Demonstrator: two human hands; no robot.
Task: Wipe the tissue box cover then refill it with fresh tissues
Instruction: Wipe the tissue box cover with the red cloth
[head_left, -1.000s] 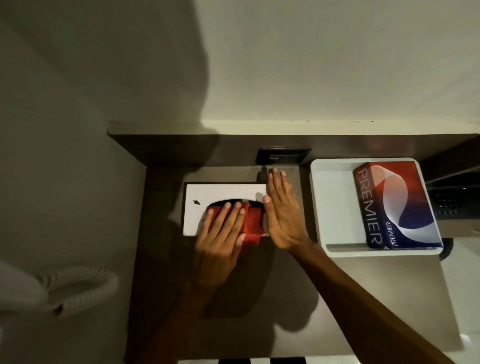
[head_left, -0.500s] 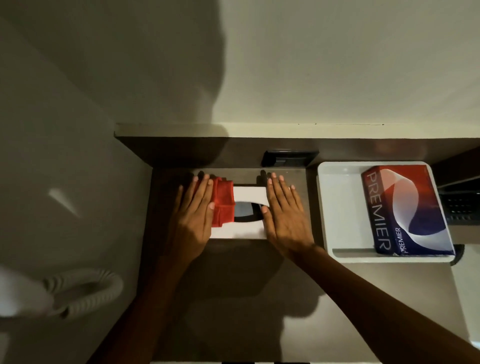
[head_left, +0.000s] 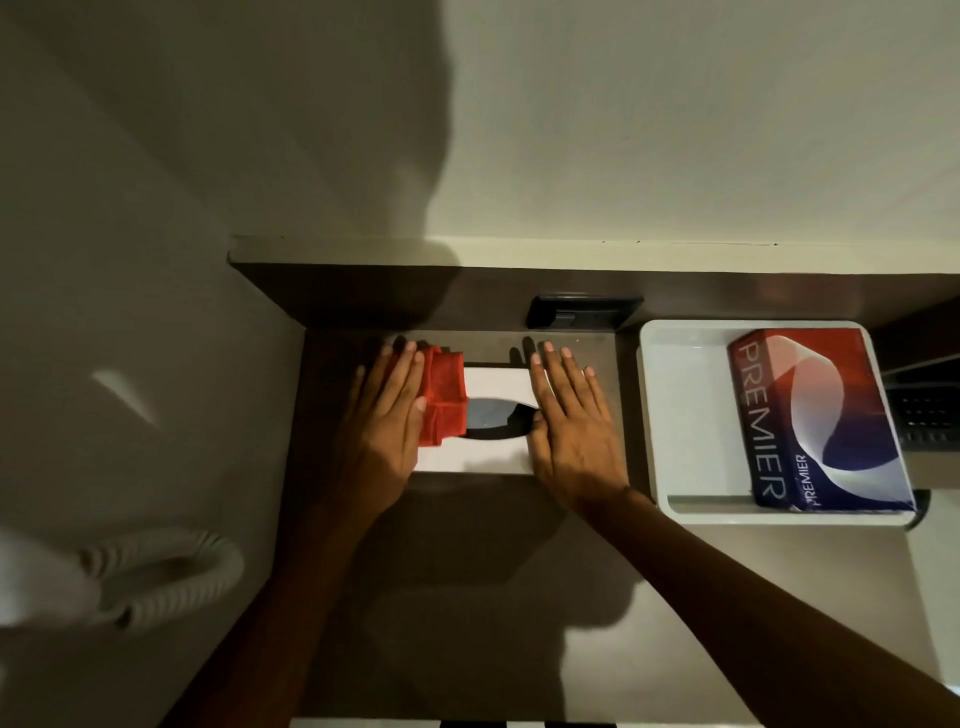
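While wiping: left hand (head_left: 384, 415) flat on red cloth (head_left: 442, 397), right hand (head_left: 571, 421) flat, bracing white tissue box cover (head_left: 498, 382); likely light, rigid, slippery, best gripped by sides.

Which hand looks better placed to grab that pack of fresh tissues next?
Probably the right hand. It lies flat on the tissue box cover, nearest the white tray holding the Premier tissue pack. The left hand presses the red cloth.
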